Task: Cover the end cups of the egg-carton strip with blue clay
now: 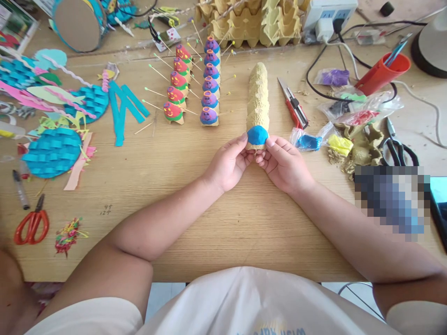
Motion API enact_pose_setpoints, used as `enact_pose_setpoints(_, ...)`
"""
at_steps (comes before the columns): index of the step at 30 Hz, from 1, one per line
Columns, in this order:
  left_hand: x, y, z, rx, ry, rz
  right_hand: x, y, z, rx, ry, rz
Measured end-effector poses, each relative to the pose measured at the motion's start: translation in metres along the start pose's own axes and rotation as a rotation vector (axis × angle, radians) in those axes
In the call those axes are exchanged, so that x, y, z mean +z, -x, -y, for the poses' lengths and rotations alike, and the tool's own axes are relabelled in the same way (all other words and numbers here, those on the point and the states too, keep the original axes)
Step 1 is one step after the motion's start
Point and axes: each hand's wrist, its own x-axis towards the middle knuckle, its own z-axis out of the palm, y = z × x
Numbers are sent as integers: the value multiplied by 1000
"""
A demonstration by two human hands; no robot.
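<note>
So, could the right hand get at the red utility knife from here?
Probably yes: the utility knife lies just beyond the right hand with bare tabletop between, though its grip on the blue-topped carton piece would have to loosen first.

Egg-carton strip (257, 90): plain yellowish tan. Clay cap (257, 135) on its near end: solid bright blue. Left caterpillar row (179, 81): red over green, yellow smiling faces. Right caterpillar row (210, 85): purple over blue, orange rings on top. Utility knife (296, 108): red and black, silver blade. Clay packets: blue (310, 142), yellow (340, 145), purple (333, 77). Pen cup (379, 79): orange-red. Paper disc (52, 152): turquoise, basket-weave. Tabletop (195, 232): light brown, wood-grained.
</note>
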Motion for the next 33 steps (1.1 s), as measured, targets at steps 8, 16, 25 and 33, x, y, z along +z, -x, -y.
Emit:
enact_pose_setpoints(8, 2, 1, -1, -10, 14, -7, 1, 0, 3, 44, -21, 1)
enact_pose_setpoints(16, 2, 1, -1, -6, 16, 6, 0, 0, 2, 36, 7, -38)
enact_pose_setpoints(25, -2, 0, 1, 13, -8, 21, 4, 1, 3, 26, -13, -65)
enact_pose_setpoints(33, -1, 1, 1, 7, -16, 11, 4, 1, 3, 19, -3, -61)
